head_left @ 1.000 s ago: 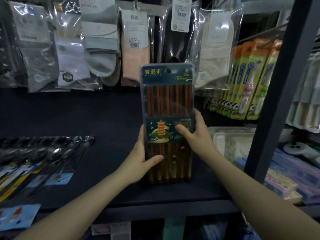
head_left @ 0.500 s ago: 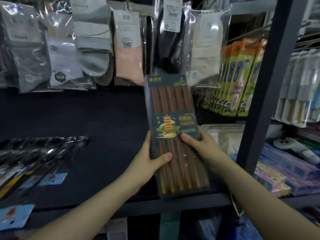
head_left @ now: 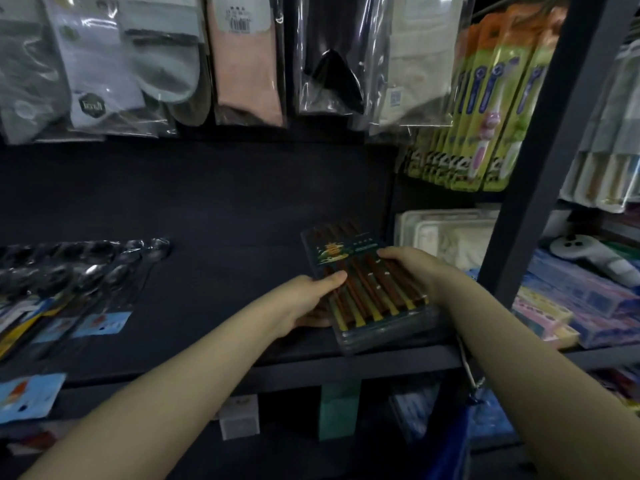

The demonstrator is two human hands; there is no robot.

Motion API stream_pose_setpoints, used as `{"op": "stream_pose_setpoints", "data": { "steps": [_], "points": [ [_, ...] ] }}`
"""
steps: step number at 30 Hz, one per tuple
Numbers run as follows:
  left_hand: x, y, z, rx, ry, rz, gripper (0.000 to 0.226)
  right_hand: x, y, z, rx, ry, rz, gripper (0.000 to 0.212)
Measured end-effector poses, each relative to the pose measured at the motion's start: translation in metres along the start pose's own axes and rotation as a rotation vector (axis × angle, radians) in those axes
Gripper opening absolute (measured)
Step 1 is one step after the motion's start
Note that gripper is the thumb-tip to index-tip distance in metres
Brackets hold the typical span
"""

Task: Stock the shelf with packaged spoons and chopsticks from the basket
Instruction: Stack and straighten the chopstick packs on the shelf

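On shelf, right end: chopstick pack [head_left: 367,289] lies nearly flat on dark shelf [head_left: 214,271], near end at the front lip.
Left hand [head_left: 304,303]: we grip the pack's left edge, thumb on top, to steer it.
Right hand [head_left: 408,265]: we grasp the right side, fingers curled over the top, pressing down.
Room: bare shelf between pack and spoon packs [head_left: 86,268] at left.
Edges: upright post [head_left: 533,188] and white trays [head_left: 446,230] close on the right; likely slide back, not right.
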State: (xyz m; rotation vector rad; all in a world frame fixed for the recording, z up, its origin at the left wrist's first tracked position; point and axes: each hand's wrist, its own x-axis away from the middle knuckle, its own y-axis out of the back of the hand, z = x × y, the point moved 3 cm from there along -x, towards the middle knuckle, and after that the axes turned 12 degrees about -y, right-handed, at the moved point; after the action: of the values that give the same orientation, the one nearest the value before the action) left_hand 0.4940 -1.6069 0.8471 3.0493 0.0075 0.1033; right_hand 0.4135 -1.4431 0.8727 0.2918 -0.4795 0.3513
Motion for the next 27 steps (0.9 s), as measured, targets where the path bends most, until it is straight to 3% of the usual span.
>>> {"op": "stream_pose_setpoints", "data": {
  "steps": [2, 5, 7, 8, 10, 12, 13, 15, 17, 27],
  "points": [
    [-0.006, 0.002, -0.002, -0.237, -0.016, -0.014, 0.072, -0.005, 0.007, -0.002, 0.138, 0.023, -0.098, 0.030],
    [-0.006, 0.007, -0.018, -0.943, -0.130, -0.110, 0.082, -0.003, 0.018, 0.004, 0.603, 0.237, -0.378, 0.045],
    [-0.006, 0.008, -0.024, -1.190, -0.228, -0.206, 0.079, 0.011, 0.011, 0.004, 0.808, 0.376, -0.381, 0.055],
    [-0.006, 0.007, -0.025, -1.136, -0.220, -0.206, 0.078, 0.020, 0.008, 0.000, 0.873, 0.478, -0.374, 0.056],
    [-0.016, 0.012, -0.017, -0.727, -0.187, -0.158, 0.072, 0.038, 0.000, -0.013, 0.960, 0.681, -0.302, 0.060],
    [-0.027, 0.012, -0.006, -0.241, -0.143, -0.080, 0.059, 0.050, -0.007, -0.029, 1.123, 0.750, -0.171, 0.086],
    [-0.033, 0.012, -0.002, -0.130, -0.142, -0.056, 0.055, 0.052, -0.009, -0.035, 1.244, 0.732, -0.146, 0.097],
    [-0.042, 0.007, 0.002, -0.108, -0.192, -0.021, 0.047, 0.050, -0.008, -0.041, 1.409, 0.731, -0.186, 0.106],
    [-0.047, 0.004, 0.004, -0.101, -0.222, -0.025, 0.042, 0.048, -0.007, -0.042, 1.468, 0.756, -0.232, 0.101],
    [-0.071, -0.028, 0.003, -0.020, -0.222, -0.034, 0.046, 0.049, 0.011, -0.042, 1.496, 0.599, -0.284, 0.095]
  ]
}}
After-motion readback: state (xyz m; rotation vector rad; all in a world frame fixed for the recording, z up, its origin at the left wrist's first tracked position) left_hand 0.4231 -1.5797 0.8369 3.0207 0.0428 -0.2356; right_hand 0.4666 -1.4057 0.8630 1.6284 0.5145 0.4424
